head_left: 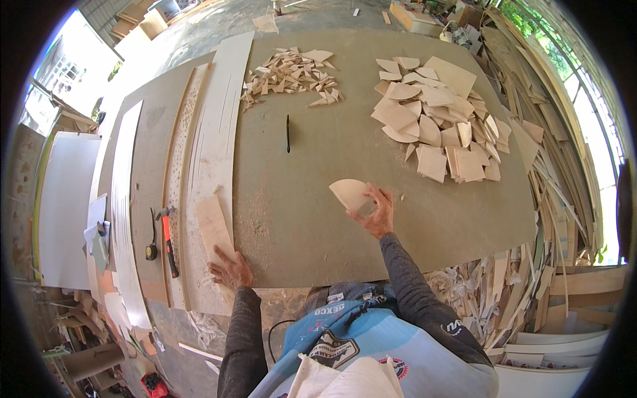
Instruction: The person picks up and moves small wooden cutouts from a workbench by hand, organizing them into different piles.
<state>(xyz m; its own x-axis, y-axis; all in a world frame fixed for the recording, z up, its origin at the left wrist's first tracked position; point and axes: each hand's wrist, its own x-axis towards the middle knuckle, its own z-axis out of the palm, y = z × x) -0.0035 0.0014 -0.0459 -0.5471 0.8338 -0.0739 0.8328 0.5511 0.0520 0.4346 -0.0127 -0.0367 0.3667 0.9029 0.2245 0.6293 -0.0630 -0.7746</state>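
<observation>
My left hand point(230, 267) rests, fingers apart, on the near end of a pale board point(213, 222), my right hand point(378, 211) clamps a fan-shaped wooden piece point(348, 191) over the brown tabletop point(298, 182), and beyond the heap of cut pieces point(438, 106) stands a wooden box point(413, 22), its jumbled contents indistinct.

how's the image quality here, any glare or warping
Head view: daylight nearly whites out the opening at upper left; fisheye bends the edges of the tabletop and black fills the corners; neither left hand nor right hand shows obvious motion blur.
</observation>
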